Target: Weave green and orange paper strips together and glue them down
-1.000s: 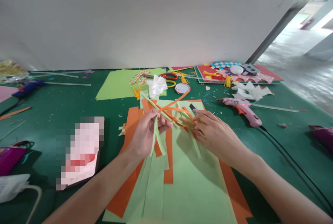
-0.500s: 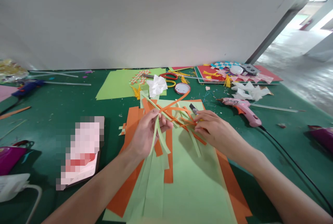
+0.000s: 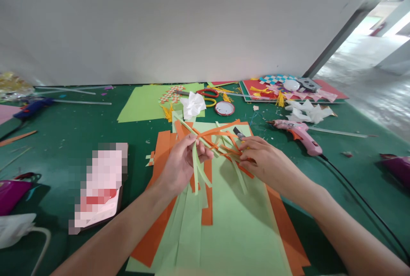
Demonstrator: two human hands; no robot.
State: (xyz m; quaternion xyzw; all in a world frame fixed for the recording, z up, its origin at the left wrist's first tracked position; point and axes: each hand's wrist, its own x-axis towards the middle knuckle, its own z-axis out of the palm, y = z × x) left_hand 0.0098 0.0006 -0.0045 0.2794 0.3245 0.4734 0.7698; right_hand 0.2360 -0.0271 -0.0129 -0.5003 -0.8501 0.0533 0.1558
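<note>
My left hand (image 3: 188, 156) pinches thin paper strips, with pale green strips (image 3: 200, 173) hanging from its fingers and an orange strip (image 3: 219, 130) pointing out to the right. Curled over the loose pile is my right hand (image 3: 258, 154), its fingertips at the ends of orange strips (image 3: 231, 151). A utility knife (image 3: 238, 133) sticks out from under its index finger. Whether those fingers grip the knife or a strip is hidden. Beneath both hands lie a light green sheet (image 3: 240, 220) and wide orange paper (image 3: 163, 212).
A phone (image 3: 104, 186) lies left, a pink glue gun (image 3: 297, 133) with its cord right. Behind are scissors (image 3: 208, 93), crumpled tissue (image 3: 193, 105), a round red-rimmed lid (image 3: 224, 108) and stacked coloured sheets (image 3: 336, 92). A blue glue gun (image 3: 35, 107) lies far left. A grey wall (image 3: 179, 24) bounds the table.
The orange strip's free end has dropped and swung right. The green strips under my left hand have shifted slightly right. My right hand has hardly moved.
</note>
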